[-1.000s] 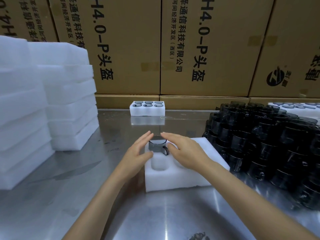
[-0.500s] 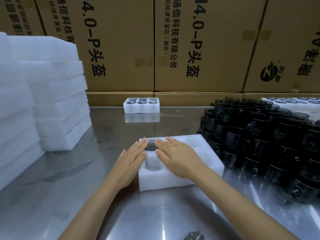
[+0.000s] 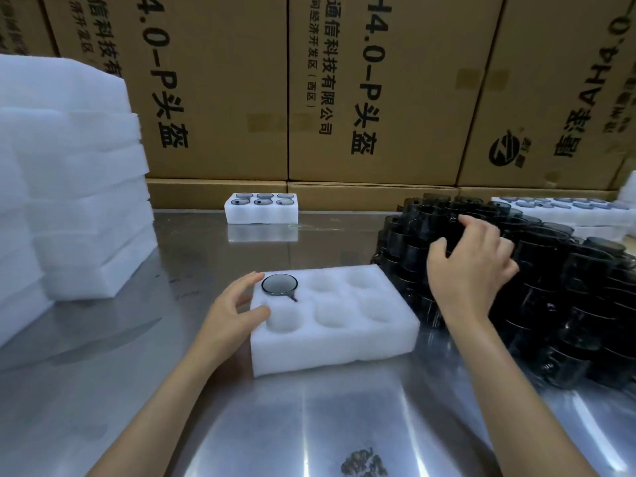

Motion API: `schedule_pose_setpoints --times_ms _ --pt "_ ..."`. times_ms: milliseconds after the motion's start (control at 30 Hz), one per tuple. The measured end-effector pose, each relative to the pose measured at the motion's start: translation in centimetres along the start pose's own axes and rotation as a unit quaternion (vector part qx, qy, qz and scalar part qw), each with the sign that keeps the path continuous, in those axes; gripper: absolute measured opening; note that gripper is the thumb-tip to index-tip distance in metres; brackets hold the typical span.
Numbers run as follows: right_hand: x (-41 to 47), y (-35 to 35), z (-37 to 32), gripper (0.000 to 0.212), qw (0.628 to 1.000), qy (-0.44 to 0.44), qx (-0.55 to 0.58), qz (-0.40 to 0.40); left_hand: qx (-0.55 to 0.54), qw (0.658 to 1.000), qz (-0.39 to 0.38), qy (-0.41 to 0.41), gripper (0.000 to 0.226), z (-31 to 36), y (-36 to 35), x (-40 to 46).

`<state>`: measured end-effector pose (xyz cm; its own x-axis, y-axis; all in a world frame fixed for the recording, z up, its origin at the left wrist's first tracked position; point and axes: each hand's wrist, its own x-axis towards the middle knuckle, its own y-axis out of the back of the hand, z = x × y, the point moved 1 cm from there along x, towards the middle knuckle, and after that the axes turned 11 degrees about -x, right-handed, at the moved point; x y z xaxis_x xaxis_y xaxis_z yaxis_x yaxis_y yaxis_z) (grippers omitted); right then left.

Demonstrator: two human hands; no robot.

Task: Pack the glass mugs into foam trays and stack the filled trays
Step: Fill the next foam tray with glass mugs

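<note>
glass mug (image 3: 279, 284) is sitting in the foam tray (image 3: 344, 349), five pockets waiting; i'm watching the left hand (image 3: 234, 313) bracing its edge, the right hand (image 3: 469, 266), fingers spread, reaching into the mug pile (image 3: 568, 287).

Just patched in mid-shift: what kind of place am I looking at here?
Most likely a packing bench in a warehouse or factory: printed shipping cartons walled up behind, stacked foam trays on a steel table, and a heap of dark glass mugs.

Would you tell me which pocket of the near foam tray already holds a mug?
The far-left pocket of the near foam tray holds the seated mug, beside the left hand; its other five pockets are empty.
</note>
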<state>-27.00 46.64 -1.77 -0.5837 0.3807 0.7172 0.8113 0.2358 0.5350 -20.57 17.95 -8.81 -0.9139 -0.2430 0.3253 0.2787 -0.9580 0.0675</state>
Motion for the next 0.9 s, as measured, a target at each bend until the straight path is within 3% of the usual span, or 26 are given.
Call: schedule_pose_setpoints --times_ms 233,333,433,500,567,633,700,800,900 --pt "2.1 -0.8 1.6 0.049 0.987 0.019 -0.138 -0.084 -0.012 1.000 -0.016 -0.016 0.044 0.5 -0.1 0.0" --pt "2.4 -0.6 1.8 0.042 0.991 0.020 -0.099 -0.084 0.009 1.000 -0.008 -0.022 0.040 -0.1 0.1 0.3" --pt "2.3 0.4 1.7 0.032 1.000 0.028 -0.004 0.000 0.007 1.000 -0.009 -0.019 0.044 -0.1 0.1 0.4" --pt "1.9 1.6 0.8 0.024 0.990 0.080 0.071 0.089 0.008 1.000 -0.008 -0.020 0.041 -0.2 0.1 0.5" --pt "1.3 2.6 -1.0 0.021 0.972 0.144 0.137 0.126 0.017 1.000 -0.008 -0.023 0.040 -0.4 0.1 0.7" --pt "0.3 2.9 -3.2 0.018 0.952 0.217 0.195 0.088 0.023 0.999 -0.009 -0.024 0.040 -0.3 0.1 0.7" --pt "-1.4 2.3 -5.2 0.013 0.935 0.270 0.230 -0.015 0.020 1.000 -0.010 -0.021 0.042 -0.2 0.1 0.6" --pt "-3.9 0.1 -6.1 0.007 0.923 0.298 0.191 -0.150 0.030 0.999 -0.014 -0.029 0.041 -0.4 0.2 0.7" --pt "-4.9 -1.8 -5.4 0.012 0.919 0.305 0.129 -0.214 0.039 0.998 -0.021 -0.033 0.042 -0.3 0.3 0.7"
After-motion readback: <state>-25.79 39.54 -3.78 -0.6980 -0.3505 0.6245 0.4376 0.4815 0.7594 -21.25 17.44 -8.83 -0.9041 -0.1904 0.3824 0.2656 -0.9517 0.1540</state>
